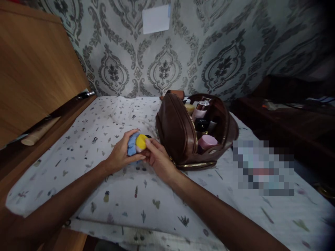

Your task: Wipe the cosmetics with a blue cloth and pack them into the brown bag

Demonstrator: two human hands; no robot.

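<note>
My left hand is closed around a light blue cloth above a white patterned table cover. My right hand pinches a small round yellow thing that rests against the cloth. Both hands meet just left of an open brown leather toiletry bag. Inside the bag stand several bottles and jars, among them a pink-lidded jar and a dark bottle.
A wooden board leans at the left, with a cream tube and a dark pen-like item on the ledge below it. A dark wooden shelf stands at the right. A blurred patch lies right of the bag. Patterned wallpaper is behind.
</note>
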